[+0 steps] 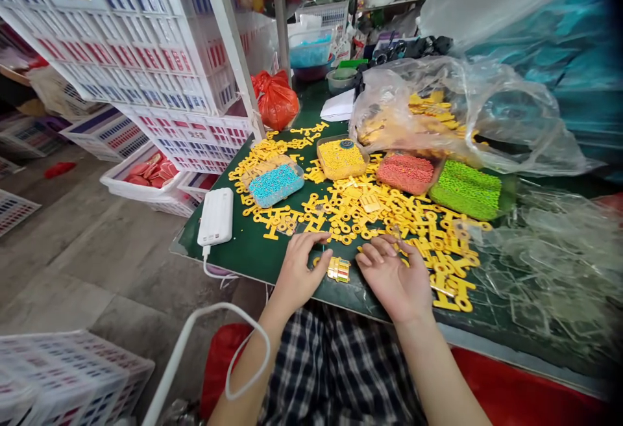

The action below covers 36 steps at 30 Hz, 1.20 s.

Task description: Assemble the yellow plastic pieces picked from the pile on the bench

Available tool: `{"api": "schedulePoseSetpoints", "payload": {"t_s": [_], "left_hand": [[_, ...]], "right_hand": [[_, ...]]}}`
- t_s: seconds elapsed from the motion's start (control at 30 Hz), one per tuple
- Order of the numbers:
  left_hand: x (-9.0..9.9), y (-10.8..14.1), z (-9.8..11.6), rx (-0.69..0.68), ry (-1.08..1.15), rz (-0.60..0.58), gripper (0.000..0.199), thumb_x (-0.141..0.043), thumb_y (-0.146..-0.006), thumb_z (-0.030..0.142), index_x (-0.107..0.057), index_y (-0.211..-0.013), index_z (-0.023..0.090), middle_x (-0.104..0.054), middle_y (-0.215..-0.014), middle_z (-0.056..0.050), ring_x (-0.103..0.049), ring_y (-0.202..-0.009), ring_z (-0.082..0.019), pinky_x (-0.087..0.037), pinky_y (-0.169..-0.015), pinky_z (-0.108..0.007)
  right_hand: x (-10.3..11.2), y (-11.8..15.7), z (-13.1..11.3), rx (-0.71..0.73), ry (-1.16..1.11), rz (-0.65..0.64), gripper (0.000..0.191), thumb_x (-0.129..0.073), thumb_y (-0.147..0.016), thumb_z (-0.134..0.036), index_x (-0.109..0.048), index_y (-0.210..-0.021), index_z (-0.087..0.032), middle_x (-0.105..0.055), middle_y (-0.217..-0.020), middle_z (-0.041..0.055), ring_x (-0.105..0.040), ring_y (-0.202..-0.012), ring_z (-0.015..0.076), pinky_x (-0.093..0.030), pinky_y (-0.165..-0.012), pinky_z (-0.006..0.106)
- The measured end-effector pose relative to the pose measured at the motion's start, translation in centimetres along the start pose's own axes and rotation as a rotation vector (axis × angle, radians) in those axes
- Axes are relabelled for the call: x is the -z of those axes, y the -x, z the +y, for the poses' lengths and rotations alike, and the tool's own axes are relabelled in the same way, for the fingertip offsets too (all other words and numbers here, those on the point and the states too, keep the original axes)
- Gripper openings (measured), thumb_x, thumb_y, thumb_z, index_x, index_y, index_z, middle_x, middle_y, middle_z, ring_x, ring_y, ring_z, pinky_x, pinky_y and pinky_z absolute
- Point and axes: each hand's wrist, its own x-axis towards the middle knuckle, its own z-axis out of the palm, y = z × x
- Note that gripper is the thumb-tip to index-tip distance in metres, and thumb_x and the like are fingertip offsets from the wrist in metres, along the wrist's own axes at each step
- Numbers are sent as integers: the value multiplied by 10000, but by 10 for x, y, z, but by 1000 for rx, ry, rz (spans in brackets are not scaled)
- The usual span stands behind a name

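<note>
On the green table's near edge lies a small yellow plastic piece [339,269] with rows of coloured beads in it. My left hand [300,271] is beside it on the left, thumb close to the piece and fingers apart. To the right, my right hand [398,278] rests palm turned up, its fingers loosely bent and apart from the thumb; I see nothing held in it. Beyond both hands spreads a pile of yellow plastic pieces [350,208] with ring ends. Behind them are trays of blue beads [276,185], yellow beads [342,158], red beads [407,173] and green beads [466,189].
A white power bank [215,217] with a cable sits at the table's left corner. Clear plastic pieces [549,263] are heaped on the right. A clear bag of yellow pieces [433,111] and a red bag [276,100] lie behind. Stacked crates [131,43] stand left.
</note>
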Motion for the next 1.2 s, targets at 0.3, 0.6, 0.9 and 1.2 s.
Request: {"api": "schedulePoseSetpoints", "payload": {"t_s": [0.3, 0.6, 0.9, 1.2], "left_hand": [[-7, 4, 4, -286, -239, 47, 173, -500, -946, 174, -633, -1055, 189, -670, -982, -62, -581, -986, -207, -456, -894, -359], [-11, 8, 6, -449, -420, 6, 189, -488, -935, 137, -645, -1027, 189, -664, -976, -62, -601, -939, -200, -482, -831, -345], [-11, 9, 4, -398, -367, -5, 169, -512, -927, 134, -648, -1021, 170, -667, -985, -67, -593, -954, -204, -481, -859, -350], [-11, 6, 6, -306, -313, -20, 169, -512, -934, 151, -630, -1051, 180, -654, -1000, -69, -588, -988, -211, -469, -877, -355]], "right_hand": [[-4, 2, -3, 21, -111, 68, 173, -562, -752, -205, -396, -719, -237, -329, -600, -75, -363, -504, 110, -362, -493, 253], [-4, 3, -3, -27, -294, 80, 156, -533, -729, -182, -385, -750, -226, -392, -581, -86, -413, -497, 103, -396, -495, 233], [-4, 2, -1, -19, -234, 46, 152, -531, -750, -188, -385, -754, -232, -391, -580, -86, -418, -500, 109, -391, -500, 240], [-2, 2, 0, -42, -236, 42, 152, -542, -751, -197, -394, -744, -231, -392, -582, -83, -413, -506, 114, -393, -504, 247]]}}
